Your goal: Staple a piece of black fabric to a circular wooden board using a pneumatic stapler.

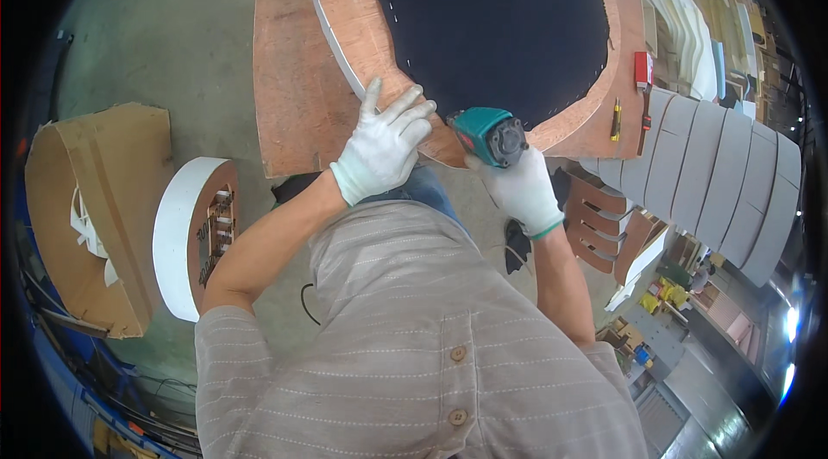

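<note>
I look down on two gloved hands at work on a curved plywood frame (302, 97), which fills the picture from 11 to 1 o'clock. A black fabric panel (492, 19) is fastened over its middle, with a row of small staples along the fabric's edge.

The left hand (384, 148), in a white glove, lies flat on the plywood just left of centre — fingers spread and pressed down near the lower corner of the fabric, holding nothing. The right hand (522, 191), also gloved, is closed around the grip of a teal power tool (487, 135); the tool's nose points at the fabric edge, close beside the left fingertips. I cannot tell if the nose touches the wood.

At 9 o'clock a cardboard piece (95, 200) stands on the floor, and beside it a round white-edged wooden part (185, 235). At 3 o'clock I see grey curved panels (716, 174) stacked — further back, pale foam pieces (690, 28).
</note>
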`<action>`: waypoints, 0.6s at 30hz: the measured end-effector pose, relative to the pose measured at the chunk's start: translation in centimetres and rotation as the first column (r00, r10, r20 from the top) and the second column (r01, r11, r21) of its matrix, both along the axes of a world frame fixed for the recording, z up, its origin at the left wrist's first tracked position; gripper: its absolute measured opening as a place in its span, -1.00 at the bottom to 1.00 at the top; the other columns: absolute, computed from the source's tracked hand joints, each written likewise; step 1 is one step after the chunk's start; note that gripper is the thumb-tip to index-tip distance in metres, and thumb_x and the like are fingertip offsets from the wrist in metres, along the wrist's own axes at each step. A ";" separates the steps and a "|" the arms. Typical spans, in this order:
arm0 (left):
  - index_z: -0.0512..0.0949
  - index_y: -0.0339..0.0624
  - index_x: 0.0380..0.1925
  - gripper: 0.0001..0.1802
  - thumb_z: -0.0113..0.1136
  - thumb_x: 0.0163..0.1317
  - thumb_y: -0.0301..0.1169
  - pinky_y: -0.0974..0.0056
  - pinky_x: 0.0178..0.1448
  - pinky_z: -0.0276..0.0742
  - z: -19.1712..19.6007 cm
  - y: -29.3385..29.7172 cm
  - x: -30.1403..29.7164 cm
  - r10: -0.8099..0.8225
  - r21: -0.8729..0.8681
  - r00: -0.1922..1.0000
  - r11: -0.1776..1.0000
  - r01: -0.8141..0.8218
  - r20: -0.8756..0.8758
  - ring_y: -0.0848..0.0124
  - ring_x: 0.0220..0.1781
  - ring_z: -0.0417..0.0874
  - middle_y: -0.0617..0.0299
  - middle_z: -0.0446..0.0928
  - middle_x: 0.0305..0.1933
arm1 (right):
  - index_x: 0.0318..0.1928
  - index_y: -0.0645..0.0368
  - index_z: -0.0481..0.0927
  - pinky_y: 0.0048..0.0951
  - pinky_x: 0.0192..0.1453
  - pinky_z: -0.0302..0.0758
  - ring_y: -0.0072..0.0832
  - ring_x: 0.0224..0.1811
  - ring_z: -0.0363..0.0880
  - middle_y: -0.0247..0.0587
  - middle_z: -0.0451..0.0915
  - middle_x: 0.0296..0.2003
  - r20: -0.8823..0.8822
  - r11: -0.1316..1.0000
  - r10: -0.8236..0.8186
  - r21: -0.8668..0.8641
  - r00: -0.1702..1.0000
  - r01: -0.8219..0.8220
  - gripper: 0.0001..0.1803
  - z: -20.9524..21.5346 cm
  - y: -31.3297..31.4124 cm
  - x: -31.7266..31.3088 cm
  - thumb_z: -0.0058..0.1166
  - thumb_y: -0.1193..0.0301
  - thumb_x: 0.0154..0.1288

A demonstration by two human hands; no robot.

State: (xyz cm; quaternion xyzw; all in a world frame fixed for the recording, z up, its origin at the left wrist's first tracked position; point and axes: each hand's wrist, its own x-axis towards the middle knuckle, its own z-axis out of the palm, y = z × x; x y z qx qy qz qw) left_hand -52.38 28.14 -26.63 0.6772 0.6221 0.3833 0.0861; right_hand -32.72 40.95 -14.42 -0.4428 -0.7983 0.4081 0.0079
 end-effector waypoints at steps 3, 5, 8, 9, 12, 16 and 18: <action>0.49 -0.17 -0.03 -0.67 0.20 0.19 -0.61 -0.47 0.70 -0.14 -0.3 0.0 0.1 0.010 0.075 0.999 0.997 -0.013 0.039 -0.05 0.44 0.62 -0.03 0.67 0.24 | -0.09 0.29 0.72 -0.18 -0.09 0.69 -0.03 -0.15 0.83 0.01 0.81 -0.27 0.039 0.997 0.060 0.053 0.997 -0.062 -0.68 -0.1 0.2 -0.2 0.43 0.30 0.30; 0.46 -0.17 -0.02 -0.62 0.17 0.15 -0.68 -0.42 0.72 -0.10 -0.5 -0.5 0.1 0.018 0.086 0.998 0.996 -0.024 0.065 -0.09 0.42 0.63 -0.06 0.68 0.21 | -0.13 0.29 0.73 -0.18 -0.10 0.69 -0.05 -0.16 0.84 0.01 0.81 -0.29 0.120 0.998 0.056 -0.017 0.991 -0.055 -0.70 1.0 0.2 -0.9 0.42 0.31 0.30; 0.48 -0.20 -0.05 -0.59 0.11 0.07 -0.75 -0.39 0.71 0.06 -0.7 -0.6 -0.6 0.016 0.137 0.990 0.990 -0.035 0.138 -0.11 0.38 0.64 -0.05 0.69 0.15 | -0.16 0.29 0.74 -0.18 -0.11 0.69 -0.04 -0.18 0.84 0.04 0.81 -0.31 -0.046 0.996 0.024 -0.090 0.999 -0.029 -0.71 1.3 0.8 -1.5 0.42 0.30 0.30; 0.48 -0.20 -0.05 -0.59 0.11 0.07 -0.75 -0.39 0.71 0.06 -0.9 -0.9 -0.8 0.016 0.133 0.990 0.990 -0.035 0.140 -0.11 0.38 0.64 -0.05 0.69 0.15 | -0.17 0.27 0.75 -0.18 -0.12 0.69 -0.05 -0.20 0.84 0.07 0.79 -0.33 -0.061 0.998 -0.004 -0.059 0.998 0.001 -0.72 1.7 0.5 -2.3 0.42 0.30 0.30; 0.49 -0.21 -0.14 -0.59 0.07 -0.03 -0.77 -0.34 0.59 0.36 -1.0 -1.6 -1.2 0.109 0.194 0.965 0.968 -0.157 0.240 -0.13 0.28 0.66 -0.04 0.66 0.05 | -0.15 0.26 0.77 -0.19 -0.13 0.68 -0.04 -0.20 0.84 0.09 0.79 -0.33 0.041 0.988 0.149 0.032 0.988 -0.151 -0.72 0.4 1.3 -2.8 0.43 0.30 0.29; 0.48 -0.18 -0.13 -0.58 0.08 -0.05 -0.74 -0.26 0.52 0.40 -0.9 -3.4 -1.7 0.259 0.195 0.934 0.931 -0.309 0.244 -0.11 0.27 0.63 -0.06 0.62 0.10 | -0.16 0.29 0.76 -0.18 -0.14 0.67 -0.02 -0.22 0.83 0.07 0.78 -0.35 0.133 0.993 0.072 -0.100 0.988 -0.059 -0.72 1.8 1.7 -4.1 0.43 0.30 0.30; 0.48 -0.16 -0.13 -0.57 0.08 -0.09 -0.71 -0.23 0.49 0.39 -1.2 -4.8 -1.8 0.315 0.174 0.914 0.915 -0.364 0.256 -0.13 0.28 0.61 -0.05 0.61 0.12 | -0.16 0.30 0.76 -0.18 -0.15 0.67 -0.04 -0.24 0.83 0.08 0.78 -0.36 0.070 0.994 0.077 -0.089 0.995 -0.071 -0.70 2.8 1.6 -5.1 0.43 0.29 0.30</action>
